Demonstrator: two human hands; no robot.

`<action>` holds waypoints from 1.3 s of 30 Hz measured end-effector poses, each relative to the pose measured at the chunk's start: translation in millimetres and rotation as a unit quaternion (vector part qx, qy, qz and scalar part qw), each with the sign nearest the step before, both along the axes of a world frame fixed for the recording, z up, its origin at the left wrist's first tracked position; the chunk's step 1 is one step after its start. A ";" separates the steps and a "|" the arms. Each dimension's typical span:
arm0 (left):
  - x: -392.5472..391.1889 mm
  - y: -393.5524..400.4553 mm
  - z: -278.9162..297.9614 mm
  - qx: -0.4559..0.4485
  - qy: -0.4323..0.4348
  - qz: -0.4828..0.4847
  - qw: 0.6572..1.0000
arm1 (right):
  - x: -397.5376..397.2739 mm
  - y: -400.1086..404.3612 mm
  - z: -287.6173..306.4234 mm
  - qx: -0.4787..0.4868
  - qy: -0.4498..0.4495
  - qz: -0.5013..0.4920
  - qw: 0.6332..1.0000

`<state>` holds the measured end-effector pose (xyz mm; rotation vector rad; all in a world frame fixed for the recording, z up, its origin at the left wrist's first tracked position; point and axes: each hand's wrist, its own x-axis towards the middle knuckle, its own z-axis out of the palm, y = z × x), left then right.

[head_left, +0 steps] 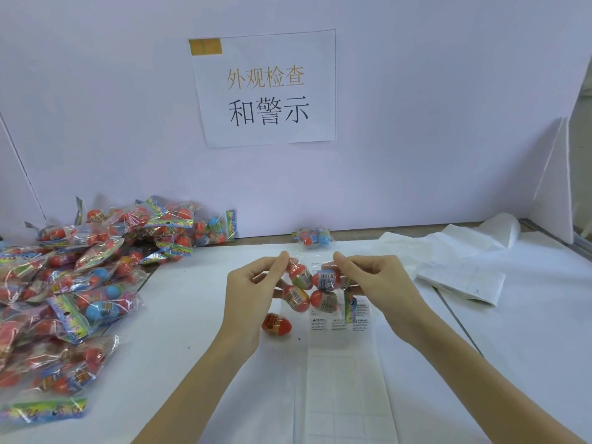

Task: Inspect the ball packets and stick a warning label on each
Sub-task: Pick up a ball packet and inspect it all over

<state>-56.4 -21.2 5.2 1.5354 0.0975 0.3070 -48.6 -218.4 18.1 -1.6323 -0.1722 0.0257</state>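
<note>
A white worktop [198, 315] meets a pale wall bearing a paper sign [266, 88]. At frame centre, the left hand [253, 290] and right hand [374, 283] each pinch a top corner of a packet [315, 291], which hangs with its long axis across the frame. A pile [73, 283] of packets fills the left; the label sheet [342, 363] lies beneath the hands.

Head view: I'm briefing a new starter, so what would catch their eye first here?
Centre, both hands, left hand and right hand, pinch a clear packet of red balls above a label sheet. A big heap of packets fills the left side. A paper sign hangs on the back wall.
</note>
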 end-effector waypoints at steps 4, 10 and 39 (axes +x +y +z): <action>-0.9 6.7 -1.0 -0.019 -0.023 0.032 0.999 | -0.4 -5.2 -0.7 0.044 0.043 0.071 0.996; -0.2 10.8 1.7 -0.038 -0.021 -0.091 0.995 | 2.9 -5.9 -3.7 0.112 0.067 0.034 0.991; -5.8 3.2 4.9 -0.046 0.047 -0.148 0.987 | 9.2 -11.4 -5.5 -0.011 -0.028 -0.002 1.000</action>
